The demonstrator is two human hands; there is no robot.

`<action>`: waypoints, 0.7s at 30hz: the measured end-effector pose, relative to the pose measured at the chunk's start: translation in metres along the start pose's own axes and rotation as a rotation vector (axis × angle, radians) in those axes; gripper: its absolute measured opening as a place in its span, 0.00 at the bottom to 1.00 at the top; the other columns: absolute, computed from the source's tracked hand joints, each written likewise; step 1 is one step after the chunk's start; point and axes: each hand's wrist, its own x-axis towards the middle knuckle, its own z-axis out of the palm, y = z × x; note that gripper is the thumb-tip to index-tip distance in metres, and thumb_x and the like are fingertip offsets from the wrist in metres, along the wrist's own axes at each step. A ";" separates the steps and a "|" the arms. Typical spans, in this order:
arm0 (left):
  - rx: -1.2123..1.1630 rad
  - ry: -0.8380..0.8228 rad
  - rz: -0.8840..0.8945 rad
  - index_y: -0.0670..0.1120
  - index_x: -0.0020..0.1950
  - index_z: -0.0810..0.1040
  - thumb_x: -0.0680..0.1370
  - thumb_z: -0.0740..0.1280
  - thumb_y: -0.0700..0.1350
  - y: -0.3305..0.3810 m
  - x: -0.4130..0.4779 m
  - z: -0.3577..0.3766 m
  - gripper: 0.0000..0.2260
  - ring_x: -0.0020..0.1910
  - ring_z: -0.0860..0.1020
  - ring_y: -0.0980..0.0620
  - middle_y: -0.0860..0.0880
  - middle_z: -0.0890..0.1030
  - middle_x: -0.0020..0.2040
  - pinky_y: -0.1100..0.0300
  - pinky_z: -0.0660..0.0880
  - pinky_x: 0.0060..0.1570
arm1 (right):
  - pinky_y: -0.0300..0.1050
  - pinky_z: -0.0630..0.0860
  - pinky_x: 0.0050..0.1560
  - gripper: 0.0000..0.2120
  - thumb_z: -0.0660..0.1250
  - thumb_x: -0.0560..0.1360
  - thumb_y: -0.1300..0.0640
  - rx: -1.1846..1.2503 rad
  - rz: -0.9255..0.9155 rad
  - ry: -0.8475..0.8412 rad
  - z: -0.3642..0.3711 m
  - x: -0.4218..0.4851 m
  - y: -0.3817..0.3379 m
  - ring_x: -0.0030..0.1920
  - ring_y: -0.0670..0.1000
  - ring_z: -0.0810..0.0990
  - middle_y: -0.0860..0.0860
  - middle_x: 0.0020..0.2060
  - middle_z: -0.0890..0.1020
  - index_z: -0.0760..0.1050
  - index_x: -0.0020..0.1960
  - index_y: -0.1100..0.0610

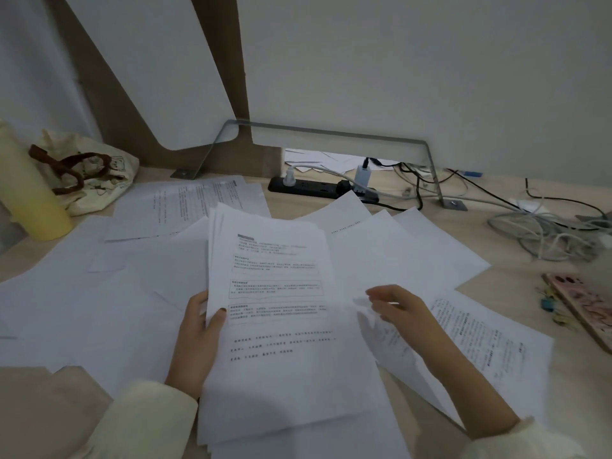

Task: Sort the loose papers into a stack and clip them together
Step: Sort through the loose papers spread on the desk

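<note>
My left hand (198, 336) grips the left edge of a stack of printed papers (278, 313), thumb on top, held tilted over the desk. My right hand (397, 309) hovers just right of the stack with fingers spread and blurred, above a printed sheet (480, 339) lying on the desk; it holds nothing that I can see. Loose white sheets lie spread across the desk: blank ones on the left (82, 293), printed ones at the back (188, 203), more fanned at the right (414, 246). Small binder clips (546, 304) sit at the right edge, beside a phone.
A yellow bottle (29, 197) and a cloth bag (89, 173) stand at the back left. A black power strip (318, 188) and tangled cables (546, 233) lie at the back right. A pink phone (583, 306) rests at the right edge.
</note>
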 end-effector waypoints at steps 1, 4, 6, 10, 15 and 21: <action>-0.017 0.018 0.004 0.46 0.64 0.68 0.79 0.60 0.39 0.001 -0.003 -0.004 0.14 0.54 0.76 0.46 0.44 0.76 0.56 0.52 0.71 0.56 | 0.35 0.71 0.51 0.09 0.61 0.78 0.62 -0.014 0.000 -0.013 -0.004 -0.012 0.004 0.52 0.45 0.78 0.47 0.52 0.79 0.76 0.54 0.52; -0.044 0.092 0.045 0.48 0.63 0.69 0.79 0.60 0.40 0.007 -0.008 -0.022 0.13 0.55 0.74 0.47 0.45 0.76 0.56 0.53 0.69 0.56 | 0.36 0.70 0.52 0.10 0.62 0.77 0.61 -0.059 0.038 -0.029 -0.005 -0.038 0.016 0.52 0.46 0.76 0.47 0.52 0.78 0.75 0.55 0.51; -0.049 0.126 0.067 0.50 0.61 0.69 0.79 0.61 0.40 0.009 -0.012 -0.036 0.12 0.54 0.74 0.47 0.46 0.76 0.55 0.53 0.68 0.56 | 0.37 0.72 0.51 0.12 0.63 0.76 0.62 -0.044 0.086 -0.031 0.000 -0.047 0.022 0.53 0.47 0.76 0.49 0.54 0.77 0.74 0.58 0.53; 0.027 0.126 0.043 0.45 0.65 0.68 0.79 0.60 0.40 -0.001 -0.022 -0.059 0.14 0.53 0.72 0.47 0.43 0.75 0.56 0.53 0.67 0.54 | 0.49 0.75 0.61 0.16 0.65 0.75 0.62 0.213 0.208 -0.075 0.005 -0.057 0.020 0.55 0.52 0.78 0.55 0.57 0.77 0.73 0.63 0.57; 0.105 0.096 -0.018 0.42 0.67 0.67 0.80 0.57 0.41 -0.019 -0.033 -0.063 0.15 0.52 0.70 0.50 0.43 0.73 0.61 0.57 0.65 0.52 | 0.50 0.78 0.43 0.19 0.59 0.74 0.70 0.590 0.338 -0.110 0.007 -0.062 0.012 0.27 0.49 0.69 0.61 0.33 0.71 0.67 0.65 0.71; 0.114 0.112 0.004 0.41 0.67 0.67 0.80 0.57 0.40 -0.023 -0.035 -0.061 0.15 0.52 0.70 0.50 0.48 0.71 0.54 0.57 0.64 0.49 | 0.36 0.74 0.28 0.08 0.62 0.74 0.68 0.446 0.248 -0.179 0.030 -0.076 -0.003 0.28 0.49 0.76 0.57 0.31 0.78 0.76 0.37 0.67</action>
